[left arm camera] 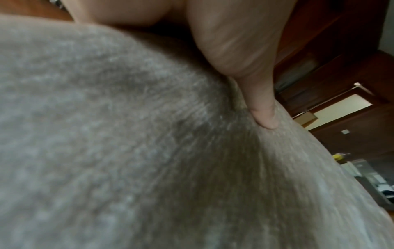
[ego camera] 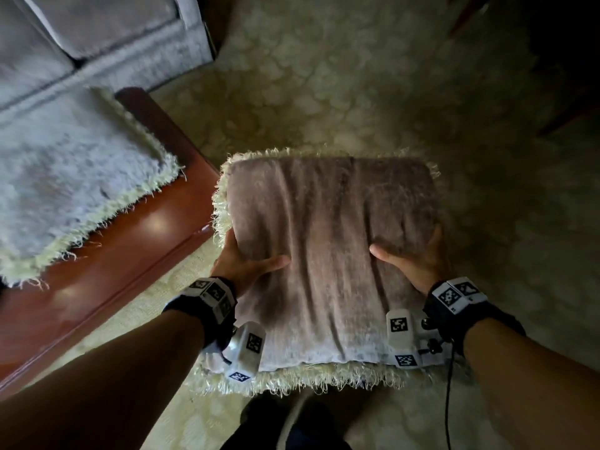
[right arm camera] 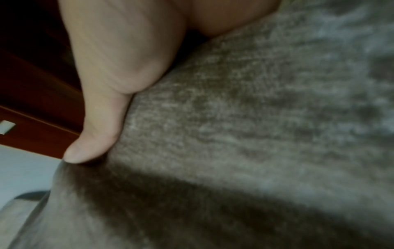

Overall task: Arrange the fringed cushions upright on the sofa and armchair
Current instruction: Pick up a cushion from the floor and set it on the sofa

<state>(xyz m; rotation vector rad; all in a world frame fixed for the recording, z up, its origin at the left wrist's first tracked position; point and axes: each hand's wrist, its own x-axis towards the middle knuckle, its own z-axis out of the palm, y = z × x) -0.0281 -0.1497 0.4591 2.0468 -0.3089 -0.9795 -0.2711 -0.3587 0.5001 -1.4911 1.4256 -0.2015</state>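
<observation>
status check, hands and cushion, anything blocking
Left hand and right hand both grip the held cushion, flat, over the carpet. Second cushion flat on wooden table. Nothing blocking.

A home living room. A grey upholstered sofa (ego camera: pixel 107 34) sits at the far left, with a polished reddish-brown wooden tabletop (ego camera: pixel 136 241) near it. A pale carpet (ego camera: pixel 341 92) with a faint scalloped pattern covers the floor. One fringed cushion (ego camera: pixel 65 190) lies on the wood at the left; another fringed cushion (ego camera: pixel 331 254) is in the near centre, above the carpet. The left wrist view shows dark wooden panelling (left arm camera: pixel 332 67) and a lit doorway (left arm camera: pixel 339 109) beyond.
</observation>
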